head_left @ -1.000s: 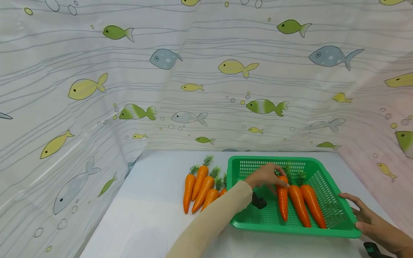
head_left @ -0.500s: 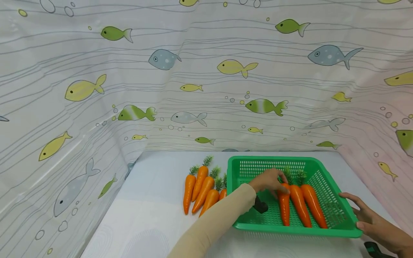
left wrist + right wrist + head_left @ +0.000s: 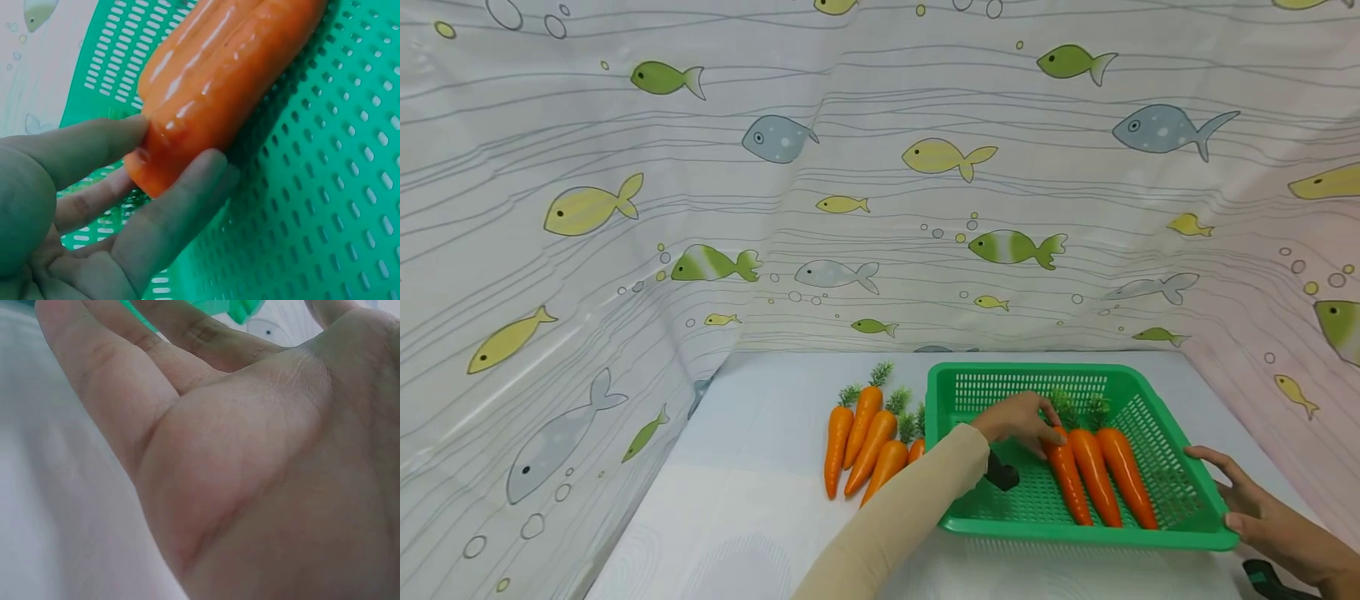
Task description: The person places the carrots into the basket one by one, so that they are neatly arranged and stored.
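In the green plastic basket (image 3: 1045,537), several orange toy carrots with green tops lie side by side. My left hand (image 3: 1017,417) reaches in from the left and pinches the leftmost carrot (image 3: 1070,483) near its leafy end. The left wrist view shows thumb and fingers on either side of that carrot's thick end (image 3: 206,106). Right beside it lie a middle carrot (image 3: 1094,479) and a right carrot (image 3: 1127,477). My right hand (image 3: 1262,512) rests on the basket's right rim near the front corner, fingers spread. Its palm (image 3: 237,456) fills the right wrist view.
Left of the basket, several more carrots (image 3: 872,442) lie on the white table (image 3: 752,467), some partly hidden by my left sleeve (image 3: 910,508). A fish-patterned sheet (image 3: 850,233) stands behind and at both sides.
The leftmost carrot has been lowered into the basket, and its tip has swung right to lie alongside the others. My left hand has come down with it. The right hand stays at the rim.
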`<state>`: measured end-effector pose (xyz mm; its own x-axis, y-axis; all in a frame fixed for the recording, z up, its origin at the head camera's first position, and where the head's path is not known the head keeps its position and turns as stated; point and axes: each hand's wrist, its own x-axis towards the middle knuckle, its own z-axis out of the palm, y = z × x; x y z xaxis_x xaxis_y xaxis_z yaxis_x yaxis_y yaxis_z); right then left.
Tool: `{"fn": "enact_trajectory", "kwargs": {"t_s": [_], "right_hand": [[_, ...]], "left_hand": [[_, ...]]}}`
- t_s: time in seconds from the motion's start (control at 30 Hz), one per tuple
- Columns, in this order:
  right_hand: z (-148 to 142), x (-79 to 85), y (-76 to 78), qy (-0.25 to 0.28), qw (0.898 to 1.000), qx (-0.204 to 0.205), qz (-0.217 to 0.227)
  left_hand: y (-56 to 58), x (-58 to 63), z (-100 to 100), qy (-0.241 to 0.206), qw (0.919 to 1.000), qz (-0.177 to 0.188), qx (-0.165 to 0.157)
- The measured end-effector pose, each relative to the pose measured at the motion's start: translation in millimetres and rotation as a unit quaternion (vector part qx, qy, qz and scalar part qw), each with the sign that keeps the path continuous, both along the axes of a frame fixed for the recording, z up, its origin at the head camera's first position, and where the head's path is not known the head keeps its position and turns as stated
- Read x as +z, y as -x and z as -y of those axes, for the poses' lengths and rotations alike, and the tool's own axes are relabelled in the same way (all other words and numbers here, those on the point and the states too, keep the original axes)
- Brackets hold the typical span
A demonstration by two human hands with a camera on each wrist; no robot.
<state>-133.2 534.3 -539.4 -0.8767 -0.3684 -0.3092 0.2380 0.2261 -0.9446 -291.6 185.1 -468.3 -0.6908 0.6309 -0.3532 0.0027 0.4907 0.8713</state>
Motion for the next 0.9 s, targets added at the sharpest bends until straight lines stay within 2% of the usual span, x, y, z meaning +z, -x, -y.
{"fn": "enact_trajectory", "kwargs": {"t_s": [0.27, 0.43, 0.53, 0.67, 0.77, 0.9], "right_hand": [[0.4, 0.4, 1.2, -0.005, 1.000, -0.002, 0.002], [1.4, -0.5, 2.2, 0.002, 1.000, 0.003, 0.010], [1.3, -0.8, 2.0, 0.007, 1.000, 0.006, 0.011], [0.0, -0.6, 1.8, 0.011, 1.000, 0.013, 0.012], [-1.1, -0.8, 2.0, 0.012, 1.000, 0.015, 0.014], [-1.9, -1.9, 2.0, -0.004, 1.000, 0.010, 0.012]], "left_hand": [[-0.2, 11.0, 4.2, 0.054, 0.9952, -0.079, -0.020], [2.2, 18.5, 8.7, 0.061, 0.9897, -0.124, -0.037], [4.1, 24.7, 14.8, 0.036, 0.9892, -0.135, -0.042], [7.2, 35.7, 25.4, -0.027, 0.9897, -0.132, -0.047], [10.1, 45.6, 34.6, -0.065, 0.9858, -0.146, -0.052], [12.8, 57.2, 49.8, -0.091, 0.9784, -0.176, -0.061]]}}
